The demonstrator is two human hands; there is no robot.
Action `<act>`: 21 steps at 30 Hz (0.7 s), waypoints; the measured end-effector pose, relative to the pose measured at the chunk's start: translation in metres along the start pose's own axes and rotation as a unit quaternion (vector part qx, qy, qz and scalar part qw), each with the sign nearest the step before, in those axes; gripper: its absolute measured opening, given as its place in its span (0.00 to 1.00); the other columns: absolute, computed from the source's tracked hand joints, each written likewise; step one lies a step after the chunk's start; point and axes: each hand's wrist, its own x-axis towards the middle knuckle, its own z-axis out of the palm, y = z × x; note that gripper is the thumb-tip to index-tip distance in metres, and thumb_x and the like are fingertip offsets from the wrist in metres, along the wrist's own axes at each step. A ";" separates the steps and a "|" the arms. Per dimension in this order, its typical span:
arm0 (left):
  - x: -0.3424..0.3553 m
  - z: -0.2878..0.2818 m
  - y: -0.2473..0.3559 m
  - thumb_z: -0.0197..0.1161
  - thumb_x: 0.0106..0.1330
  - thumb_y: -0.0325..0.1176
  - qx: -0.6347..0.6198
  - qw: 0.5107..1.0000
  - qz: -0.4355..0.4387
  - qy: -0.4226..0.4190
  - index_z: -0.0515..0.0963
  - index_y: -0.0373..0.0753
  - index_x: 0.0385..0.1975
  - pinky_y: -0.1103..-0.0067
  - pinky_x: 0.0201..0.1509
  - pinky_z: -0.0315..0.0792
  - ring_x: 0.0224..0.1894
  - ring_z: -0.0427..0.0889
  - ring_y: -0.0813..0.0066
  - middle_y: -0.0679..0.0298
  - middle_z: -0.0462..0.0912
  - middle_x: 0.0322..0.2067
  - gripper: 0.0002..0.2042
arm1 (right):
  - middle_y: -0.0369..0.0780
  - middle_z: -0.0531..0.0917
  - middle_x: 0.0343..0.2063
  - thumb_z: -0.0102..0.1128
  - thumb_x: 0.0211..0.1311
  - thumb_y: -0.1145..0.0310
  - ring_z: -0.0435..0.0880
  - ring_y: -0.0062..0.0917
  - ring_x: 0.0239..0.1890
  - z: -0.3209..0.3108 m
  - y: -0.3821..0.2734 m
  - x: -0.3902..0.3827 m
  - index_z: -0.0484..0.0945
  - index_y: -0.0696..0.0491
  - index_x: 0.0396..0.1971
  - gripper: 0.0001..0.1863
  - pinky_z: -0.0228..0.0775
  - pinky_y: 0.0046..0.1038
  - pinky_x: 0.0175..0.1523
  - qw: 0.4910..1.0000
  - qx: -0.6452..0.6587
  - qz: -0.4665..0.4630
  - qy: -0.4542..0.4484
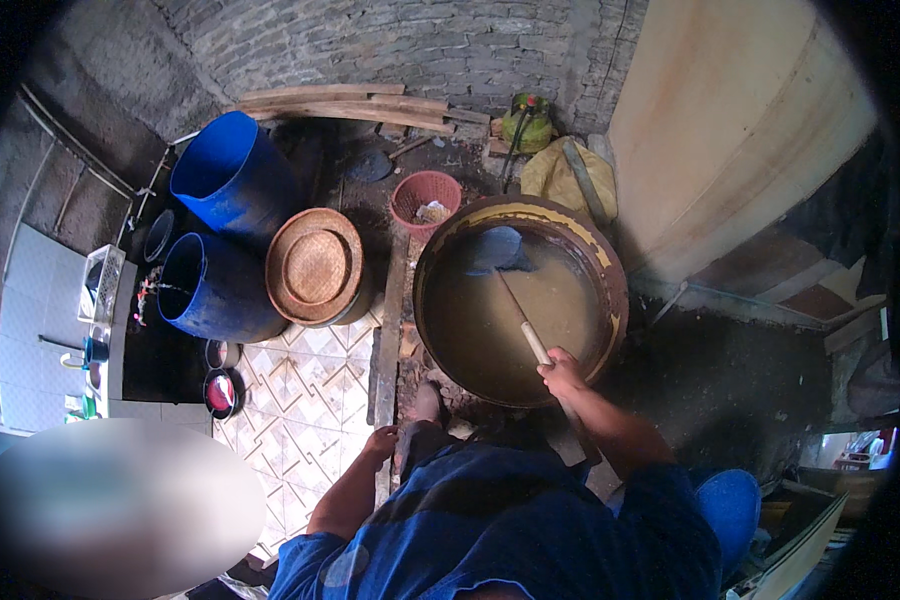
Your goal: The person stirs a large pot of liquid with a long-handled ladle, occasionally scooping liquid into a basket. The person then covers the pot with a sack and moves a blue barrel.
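Stirring paddle (518,305), long, stiff and wooden with a broad flat blade, stood sunk in tan liquid inside the big round vat (610,270); it likely dragged heavily and was best gripped high on the shaft. Right hand (562,374) was wrapped around that shaft. Left hand (379,441) hung loose, fingers curled, holding nothing, near the tiled floor (300,400).
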 end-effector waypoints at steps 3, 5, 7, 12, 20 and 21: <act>-0.003 0.002 0.014 0.51 0.66 0.30 -0.010 0.998 -0.037 -0.043 0.68 0.45 0.61 0.71 0.36 0.72 0.41 0.79 0.70 0.63 0.80 0.40 0.22 | 0.40 0.81 0.29 0.65 0.54 0.74 0.80 0.23 0.27 -0.023 0.009 -0.024 0.75 0.58 0.42 0.15 0.73 0.28 0.32 0.993 0.111 -0.022 -0.018; -0.006 0.002 0.023 0.52 0.66 0.31 0.008 0.999 -0.035 -0.026 0.68 0.45 0.61 0.70 0.38 0.73 0.44 0.79 0.67 0.60 0.80 0.43 0.22 | 0.37 0.80 0.24 0.66 0.54 0.74 0.78 0.19 0.23 -0.052 0.017 -0.037 0.77 0.58 0.43 0.15 0.70 0.25 0.28 0.993 0.100 -0.052 -0.018; -0.006 0.003 0.028 0.53 0.65 0.31 0.039 0.998 -0.038 -0.015 0.69 0.45 0.61 0.69 0.40 0.74 0.46 0.79 0.64 0.58 0.79 0.46 0.22 | 0.36 0.80 0.24 0.67 0.54 0.73 0.78 0.19 0.23 -0.089 0.024 -0.055 0.77 0.57 0.43 0.16 0.71 0.25 0.29 0.994 0.073 -0.082 -0.012; 0.003 0.000 0.019 0.49 0.66 0.28 0.037 0.997 0.012 -0.074 0.63 0.43 0.64 0.70 0.43 0.72 0.45 0.78 0.68 0.62 0.79 0.44 0.24 | 0.38 0.81 0.26 0.67 0.52 0.73 0.79 0.21 0.29 -0.204 0.022 -0.089 0.78 0.56 0.41 0.15 0.72 0.27 0.36 0.985 -0.064 -0.160 0.012; 0.000 0.006 0.037 0.53 0.63 0.30 0.073 0.996 0.007 -0.050 0.69 0.43 0.60 0.74 0.36 0.71 0.41 0.78 0.69 0.59 0.79 0.44 0.23 | 0.41 0.83 0.36 0.67 0.47 0.70 0.82 0.40 0.40 -0.291 0.015 -0.125 0.80 0.49 0.38 0.15 0.74 0.41 0.46 0.901 -0.394 -0.126 0.129; -0.003 0.007 0.041 0.53 0.63 0.30 0.079 0.996 0.012 -0.048 0.68 0.43 0.61 0.73 0.36 0.71 0.42 0.78 0.68 0.58 0.79 0.44 0.23 | 0.42 0.83 0.37 0.68 0.46 0.70 0.81 0.40 0.41 -0.293 0.014 -0.127 0.80 0.50 0.38 0.15 0.73 0.40 0.48 0.897 -0.411 -0.112 0.119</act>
